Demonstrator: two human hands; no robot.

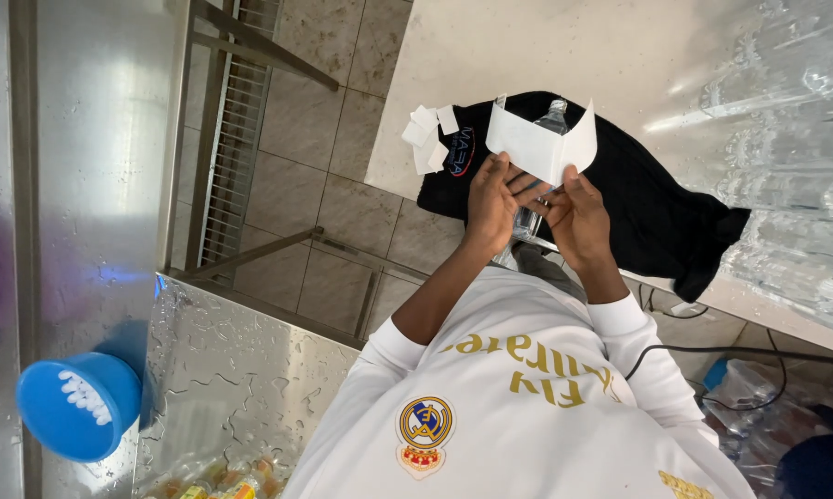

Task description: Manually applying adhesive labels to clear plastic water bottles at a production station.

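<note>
A white label is held up over the black cloth on the pale table, bent into a shallow V with its two upper corners pointing away from the person. A clear plastic bottle stands just behind the label, its cap showing above the label's top edge and its lower part visible between the two hands.

The left hand grips the label's lower left edge, fingers curled and closed around it, thumb pressed on the near face. The right hand pinches the lower right part of the label, thumb on the front and fingers tucked behind it. The fingertips of both hands meet near the fold at the label's bottom.

A small heap of white paper scraps lies at the cloth's left end, near the left hand. A blue bowl sits well apart on the wet metal counter.
</note>
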